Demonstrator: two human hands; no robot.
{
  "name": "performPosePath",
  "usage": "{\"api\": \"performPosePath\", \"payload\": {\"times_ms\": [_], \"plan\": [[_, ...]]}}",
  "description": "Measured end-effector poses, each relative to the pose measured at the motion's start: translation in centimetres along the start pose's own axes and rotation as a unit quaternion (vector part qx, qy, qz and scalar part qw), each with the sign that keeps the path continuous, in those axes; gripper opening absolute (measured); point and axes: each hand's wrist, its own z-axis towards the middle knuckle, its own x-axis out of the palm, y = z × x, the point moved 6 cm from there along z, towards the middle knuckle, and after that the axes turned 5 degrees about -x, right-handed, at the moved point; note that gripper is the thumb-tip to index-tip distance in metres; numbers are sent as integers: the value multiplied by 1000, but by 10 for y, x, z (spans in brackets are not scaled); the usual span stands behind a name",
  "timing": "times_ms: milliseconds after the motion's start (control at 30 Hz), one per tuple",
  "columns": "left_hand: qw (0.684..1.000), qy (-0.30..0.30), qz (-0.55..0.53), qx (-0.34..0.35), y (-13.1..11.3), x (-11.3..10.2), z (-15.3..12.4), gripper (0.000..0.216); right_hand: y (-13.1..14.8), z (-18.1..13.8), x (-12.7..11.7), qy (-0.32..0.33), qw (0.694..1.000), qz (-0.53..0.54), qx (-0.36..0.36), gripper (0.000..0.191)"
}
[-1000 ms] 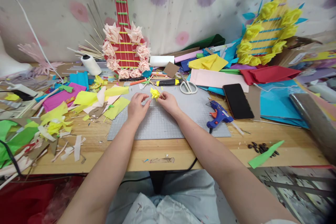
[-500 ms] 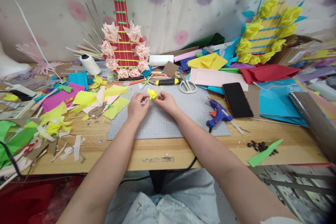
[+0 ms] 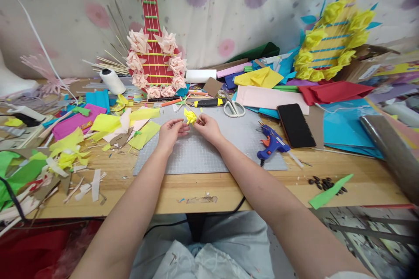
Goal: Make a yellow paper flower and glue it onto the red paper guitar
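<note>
My right hand [image 3: 208, 129] is closed on a thin wooden stick [image 3: 197, 117], which slants up to the left above the grey cutting mat [image 3: 203, 157]. A small yellow crepe-paper flower [image 3: 189, 116] sits by the stick, just left of my right fingertips. Whether those fingertips also pinch the petals is hard to see. Just left of the flower is my left hand [image 3: 173, 134], its fingers apart and holding nothing. The blue glue gun [image 3: 272, 143] lies on the mat's right side. Behind the hands are a yellow-and-black cutter [image 3: 209, 102] and scissors [image 3: 234, 108].
Yellow paper scraps [image 3: 108, 123] cover the left side. A phone [image 3: 296, 125] and blue sheets [image 3: 347, 126] lie to the right, with black seed-like pieces [image 3: 324, 183] nearer me. A red paper guitar [image 3: 157, 65] and a yellow one [image 3: 330, 48] stand at the back.
My left hand has drawn slightly left and down from the flower, and its fingers have spread. The right hand, stick and flower stay almost still.
</note>
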Motion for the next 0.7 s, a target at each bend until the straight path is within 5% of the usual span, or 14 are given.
{"api": "performPosePath", "payload": {"times_ms": [333,700], "plan": [[992,70,-33,-100,4,3,-3,16,2,-1,-2,-4,999,-32,-4,12],[997,33,-3,-68,-3,1,-6,15,2,-2,-2,-5,998,-57,-8,10]]}}
